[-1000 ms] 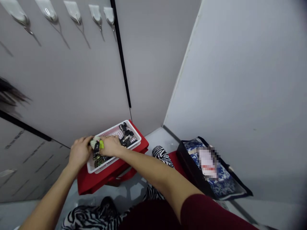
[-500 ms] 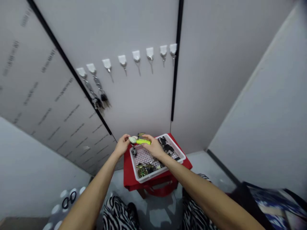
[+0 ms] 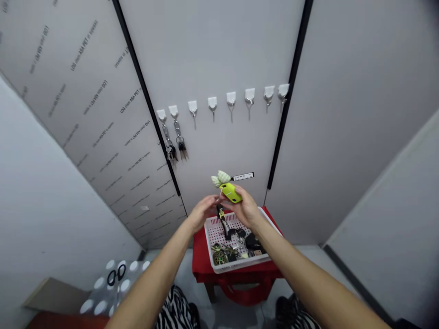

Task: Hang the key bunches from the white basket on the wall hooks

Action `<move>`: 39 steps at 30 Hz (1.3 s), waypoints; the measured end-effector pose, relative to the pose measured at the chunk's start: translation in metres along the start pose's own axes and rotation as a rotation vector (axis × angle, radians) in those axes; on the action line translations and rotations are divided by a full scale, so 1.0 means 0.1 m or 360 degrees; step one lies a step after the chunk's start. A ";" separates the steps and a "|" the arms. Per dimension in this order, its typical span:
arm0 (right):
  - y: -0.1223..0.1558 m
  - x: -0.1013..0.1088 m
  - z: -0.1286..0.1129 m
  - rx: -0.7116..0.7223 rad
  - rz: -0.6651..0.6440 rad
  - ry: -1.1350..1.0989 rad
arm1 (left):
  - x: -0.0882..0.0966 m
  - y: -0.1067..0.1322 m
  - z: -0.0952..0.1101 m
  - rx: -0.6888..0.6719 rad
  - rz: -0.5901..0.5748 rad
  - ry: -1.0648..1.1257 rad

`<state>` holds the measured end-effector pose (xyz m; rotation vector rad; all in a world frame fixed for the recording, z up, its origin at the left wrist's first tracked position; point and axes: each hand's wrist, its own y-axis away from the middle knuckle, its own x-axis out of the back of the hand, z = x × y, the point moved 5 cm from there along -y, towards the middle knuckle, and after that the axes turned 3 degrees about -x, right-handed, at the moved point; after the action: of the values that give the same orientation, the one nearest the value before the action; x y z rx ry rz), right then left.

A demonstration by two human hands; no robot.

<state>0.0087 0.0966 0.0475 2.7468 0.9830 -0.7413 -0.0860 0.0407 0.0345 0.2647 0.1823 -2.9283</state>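
White basket [image 3: 240, 266] sits on the red stool [image 3: 202, 260], at 6 o'clock of the hands. Left hand [image 3: 202, 212] and right hand [image 3: 245, 211] both have fingers clamped on the green key bunch [image 3: 231, 193], held above it. Wall hooks [image 3: 231, 98] are at 12 o'clock. Hanging it would likely call for freeing its ring.

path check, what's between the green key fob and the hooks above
Head view: above the green key fob its checked bow, then bare grey wall to the hooks.

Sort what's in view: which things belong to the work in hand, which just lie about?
In hand: green keyring between left hand and right hand; white basket; loose keys in it; wall hooks; hung keys.
Lying about: scissors on spotted cushion.
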 end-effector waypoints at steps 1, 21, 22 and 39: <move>0.01 0.01 -0.01 -0.0018 -0.0008 -0.0028 | -0.05 0.01 -0.06 -0.0028 -0.0009 0.0004; 0.13 0.60 0.09 -0.0061 0.0284 0.0394 | 0.33 0.25 0.23 0.0070 0.0094 -0.1479; 0.14 0.64 0.12 -0.0076 0.0275 0.0535 | 0.32 0.23 0.28 0.0021 0.0091 -0.1600; 0.14 -0.12 0.07 0.0391 -0.0295 0.1318 | -0.05 0.11 0.47 -0.0356 0.0152 -0.1702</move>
<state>0.0063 0.0773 0.0469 3.2601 1.3527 0.3558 -0.0864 0.0247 0.0800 -1.2340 0.2957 -2.4978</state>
